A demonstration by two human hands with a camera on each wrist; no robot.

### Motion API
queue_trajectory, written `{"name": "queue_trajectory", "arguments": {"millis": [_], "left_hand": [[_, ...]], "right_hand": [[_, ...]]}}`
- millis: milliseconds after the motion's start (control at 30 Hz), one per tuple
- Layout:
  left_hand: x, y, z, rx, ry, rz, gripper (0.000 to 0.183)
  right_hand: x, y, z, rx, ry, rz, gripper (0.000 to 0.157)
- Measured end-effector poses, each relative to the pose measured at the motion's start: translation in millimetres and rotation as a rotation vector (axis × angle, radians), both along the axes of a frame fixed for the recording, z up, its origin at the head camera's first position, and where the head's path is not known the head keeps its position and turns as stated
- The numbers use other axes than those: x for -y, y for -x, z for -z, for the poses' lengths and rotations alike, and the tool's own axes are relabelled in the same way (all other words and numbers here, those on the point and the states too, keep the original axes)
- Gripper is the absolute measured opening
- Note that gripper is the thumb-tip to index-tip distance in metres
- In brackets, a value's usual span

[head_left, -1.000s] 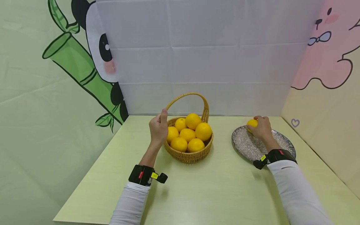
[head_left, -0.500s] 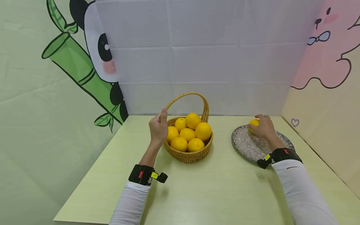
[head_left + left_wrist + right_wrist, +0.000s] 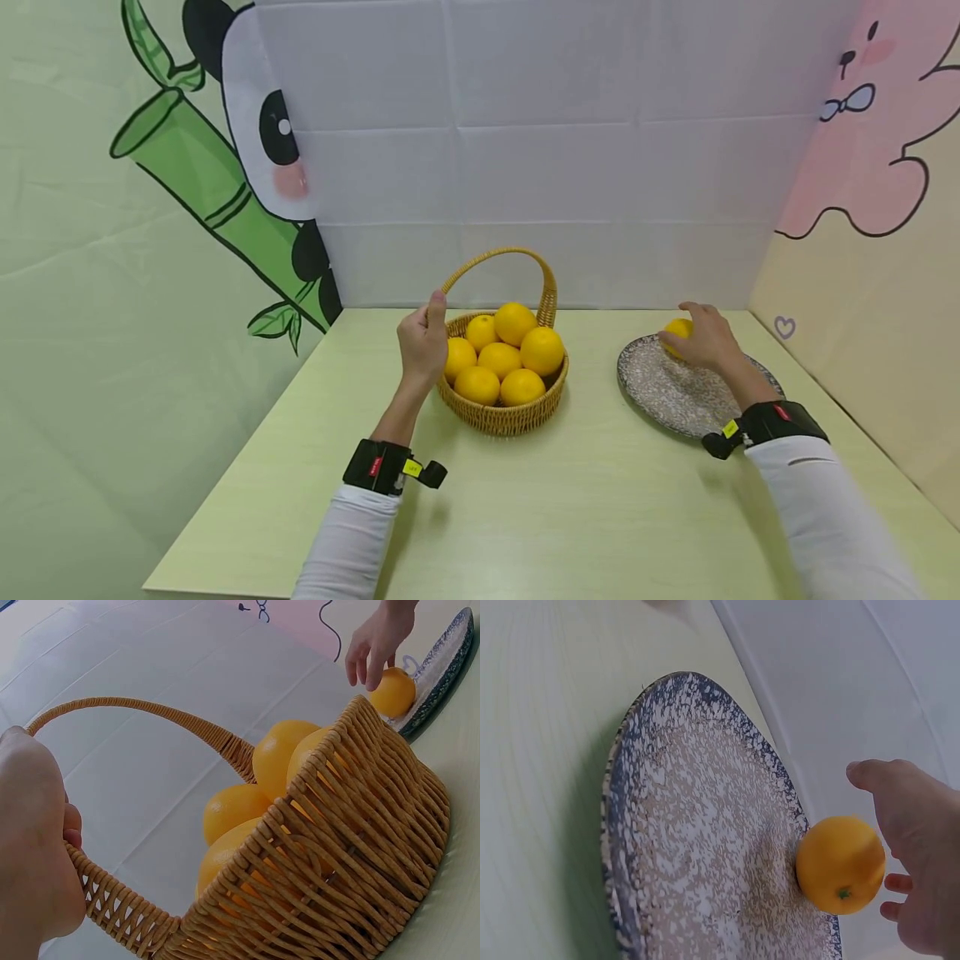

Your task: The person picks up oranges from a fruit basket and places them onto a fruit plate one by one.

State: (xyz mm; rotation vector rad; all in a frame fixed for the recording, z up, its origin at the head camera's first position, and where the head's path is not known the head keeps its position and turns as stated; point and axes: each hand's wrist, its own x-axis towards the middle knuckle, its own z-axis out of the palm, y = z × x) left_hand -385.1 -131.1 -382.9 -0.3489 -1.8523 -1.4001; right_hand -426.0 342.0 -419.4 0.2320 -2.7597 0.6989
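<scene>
My left hand (image 3: 422, 343) grips the arched handle (image 3: 510, 251) of a woven wicker basket (image 3: 501, 422) that stands on the table. Several oranges (image 3: 499, 361) fill it. To the right, one orange (image 3: 840, 866) lies near the far edge of a speckled oval plate (image 3: 651, 392). Beside and over this orange is my right hand (image 3: 708, 338), its thumb spread away from the fruit in the right wrist view. The fingers look loose and do not close round the orange; whether a fingertip touches it is hard to tell.
The pale wooden table (image 3: 540, 508) meets a light grey cloth wall (image 3: 540, 167) at the back. A printed panda (image 3: 262, 142) decorates the left side, and a pink animal drawing (image 3: 855, 167) the right. Between basket and plate there is a stretch of tabletop.
My right hand has loosened from the orange, its fingers spreading, and the wrist has shifted right and slightly down. The left hand and the basket have stayed put.
</scene>
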Motion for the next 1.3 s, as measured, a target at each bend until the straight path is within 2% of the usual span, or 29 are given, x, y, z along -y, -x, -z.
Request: {"name": "queue_trajectory", "arguments": {"millis": [333,600,800,1067,1300], "left_hand": [[0,-1.5,0.1,0.0,0.017,-0.004,0.062],[-1,-1.4,0.5,0.013,0.005,-0.004,0.063],[0,-2.0,0.2,0.01,0.003,-0.002,0.063],[1,0.1,2.3,0.007,0.005,-0.006,0.063],[0,1.7,2.8,0.006,0.004,-0.001,0.063]], "right_hand": [[9,-17.1,-8.3,-0.095,-0.049,-0.087,0.087],[22,-39.7,-15.5,-0.094,-0.048,-0.141,0.091],[30,-46.4,-15.7,-0.137,-0.059,-0.184,0.089],[59,-53.8,-23.0,-0.141,-0.054,-0.261,0.091],[89,-60.1,-30.0,-0.125,-0.107,-0.335,0.092]]}}
